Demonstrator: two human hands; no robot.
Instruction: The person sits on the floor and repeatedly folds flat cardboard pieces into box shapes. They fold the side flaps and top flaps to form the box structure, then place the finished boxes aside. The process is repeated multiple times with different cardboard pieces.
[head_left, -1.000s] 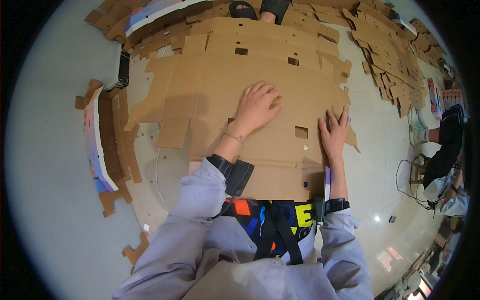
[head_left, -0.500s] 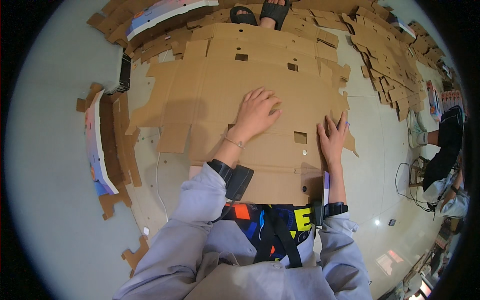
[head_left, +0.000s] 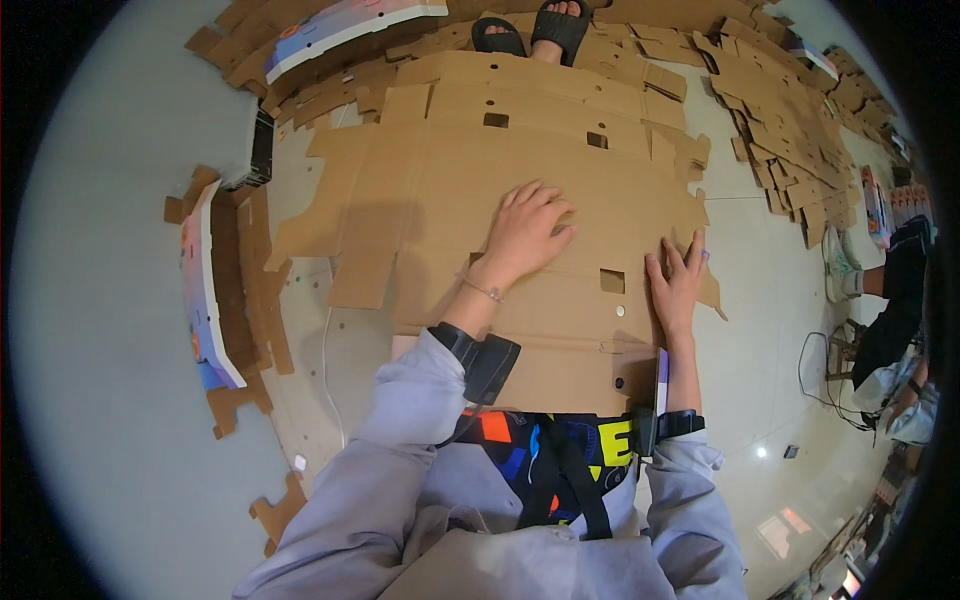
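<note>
A large flat brown cardboard sheet [head_left: 430,190] lies in front of me, with crease lines, cut-out slots and small round holes. Its edges are cut into flaps and tabs. My left hand [head_left: 530,230] rests palm down near the middle of the sheet, fingers stretched out and a little bent, holding nothing. At the sheet's right edge, my right hand [head_left: 677,285] lies with its fingers spread, one wearing a ring. A strip of purple and white printed board [head_left: 661,380] stands up beside my right wrist.
Stacks of flattened cardboard [head_left: 785,130] cover the floor at the far right. Two printed box pieces [head_left: 203,285] [head_left: 340,32] stand at the left and far left. Feet in black sandals [head_left: 560,30] are at the far edge. Another person's leg [head_left: 870,280] and a cable [head_left: 815,385] lie right.
The whole view has shifted slightly, so everything sits a little farther right in the picture. Both hands keep their places on the cardboard sheet.
</note>
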